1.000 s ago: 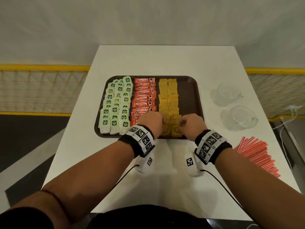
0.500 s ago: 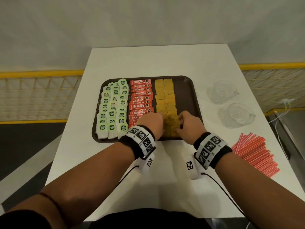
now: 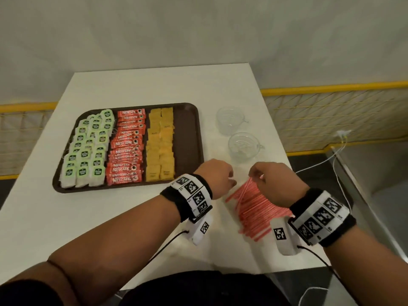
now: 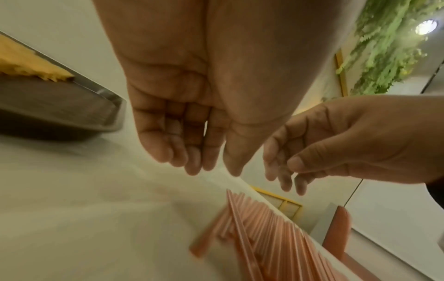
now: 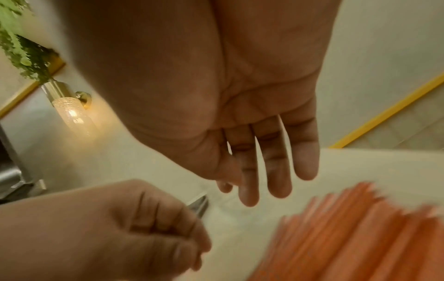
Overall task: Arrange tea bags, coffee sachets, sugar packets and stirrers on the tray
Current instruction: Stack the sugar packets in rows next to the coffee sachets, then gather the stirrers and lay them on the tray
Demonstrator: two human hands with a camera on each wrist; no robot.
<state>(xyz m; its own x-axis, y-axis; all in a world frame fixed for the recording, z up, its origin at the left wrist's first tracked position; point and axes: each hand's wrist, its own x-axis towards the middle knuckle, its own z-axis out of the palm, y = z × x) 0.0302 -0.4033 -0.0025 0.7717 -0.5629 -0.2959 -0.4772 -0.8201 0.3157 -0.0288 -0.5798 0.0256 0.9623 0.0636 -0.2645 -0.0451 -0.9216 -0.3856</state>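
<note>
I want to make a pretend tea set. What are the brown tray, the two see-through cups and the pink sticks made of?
The tray looks like dark brown plastic, smooth with a raised rim; the left wrist view shows a dull sheen. The cups look like clear glass or clear plastic; they show the table through them. The stirrers look like thin pink-red plastic, maybe hollow tubes; blur leaves that open.

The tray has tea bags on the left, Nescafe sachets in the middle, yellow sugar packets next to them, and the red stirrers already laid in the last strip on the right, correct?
Not quite. The head view shows the red stirrers on the table beside the tray, whose right strip is bare. The tea bags, Nescafe sachets and yellow sugar packets are as you said.
</note>
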